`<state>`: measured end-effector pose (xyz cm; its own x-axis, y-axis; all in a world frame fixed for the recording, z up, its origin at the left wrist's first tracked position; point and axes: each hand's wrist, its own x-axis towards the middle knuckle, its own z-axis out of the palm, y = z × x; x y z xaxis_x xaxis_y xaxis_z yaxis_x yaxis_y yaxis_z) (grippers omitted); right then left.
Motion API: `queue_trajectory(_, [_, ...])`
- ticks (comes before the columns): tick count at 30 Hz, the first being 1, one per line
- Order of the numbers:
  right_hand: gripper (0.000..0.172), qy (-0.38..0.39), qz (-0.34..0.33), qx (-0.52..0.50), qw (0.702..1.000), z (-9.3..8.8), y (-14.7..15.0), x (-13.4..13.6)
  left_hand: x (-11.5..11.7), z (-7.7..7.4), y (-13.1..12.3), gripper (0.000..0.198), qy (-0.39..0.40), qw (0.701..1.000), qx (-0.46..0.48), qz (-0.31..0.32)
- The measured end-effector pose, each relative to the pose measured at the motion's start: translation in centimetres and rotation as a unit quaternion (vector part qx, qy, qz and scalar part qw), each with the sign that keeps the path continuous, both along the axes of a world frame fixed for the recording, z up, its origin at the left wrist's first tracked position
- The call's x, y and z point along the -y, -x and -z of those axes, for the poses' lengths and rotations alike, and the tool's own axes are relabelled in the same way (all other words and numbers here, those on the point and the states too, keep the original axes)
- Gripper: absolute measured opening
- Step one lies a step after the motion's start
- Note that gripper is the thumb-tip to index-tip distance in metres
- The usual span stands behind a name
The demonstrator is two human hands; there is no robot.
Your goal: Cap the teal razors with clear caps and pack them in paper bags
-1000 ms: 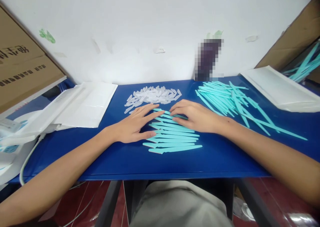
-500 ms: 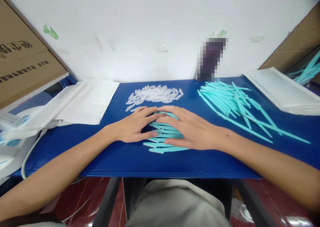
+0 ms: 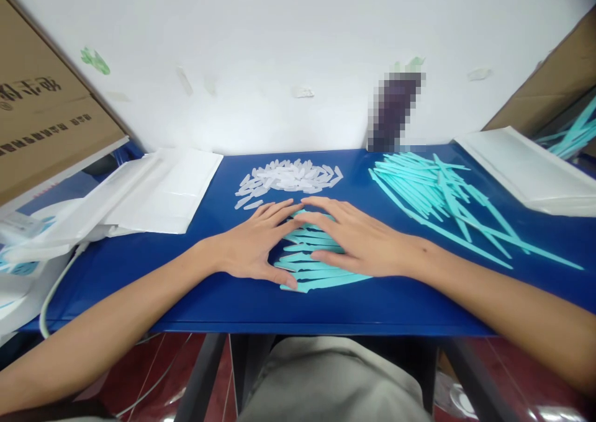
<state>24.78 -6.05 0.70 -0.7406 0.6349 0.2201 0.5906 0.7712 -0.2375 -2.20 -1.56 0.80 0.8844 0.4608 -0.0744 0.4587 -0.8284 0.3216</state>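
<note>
In front of me on the blue table lies a row of slim turquoise sticks (image 3: 326, 275), shaped like eyebrow razors, side by side with their notched ends to the left. My left hand (image 3: 254, 245) is open at that end, its thumb touching the nearest stick's tip and its fingers reaching past the far side. Across the row's far and right part rests my right hand (image 3: 363, 236), also open, fingers spread and hiding some sticks. The two hands' fingertips nearly meet at the back. Beyond them is a heap of small whitish translucent caps (image 3: 291, 177).
A loose pile of turquoise sticks (image 3: 419, 186) lies at the right back. White plastic sheets (image 3: 162, 192) lie at left beside a cardboard box (image 3: 46, 99). At far right is a white packet (image 3: 531, 174). A white wall (image 3: 279, 49) closes off the back.
My left thumb has swung down toward the near end of the row, widening the hand. The nearest sticks have shifted slightly right and closer together. My right hand stays over the row.
</note>
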Motion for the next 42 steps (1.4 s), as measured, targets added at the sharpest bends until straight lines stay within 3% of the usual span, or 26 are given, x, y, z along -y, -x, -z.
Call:
queue_trajectory(21, [0.047, -0.010, 0.045, -0.001, 0.999, 0.2, 0.1, -0.3, 0.5, -0.3, -0.3, 0.113, -0.002, 1.000, -0.013, -0.011])
queue_trajectory(28, [0.042, -0.043, 0.102, 0.003, 0.994, 0.9, -0.2, -0.9, 0.4, -0.2, -0.1, 0.110, -0.002, 1.000, -0.016, -0.007])
queue_trajectory(42, [0.043, -0.016, 0.117, -0.020, 0.993, 1.0, -0.6, -1.6, 0.4, -0.2, -0.1, 0.113, 0.005, 1.000, -0.022, -0.017])
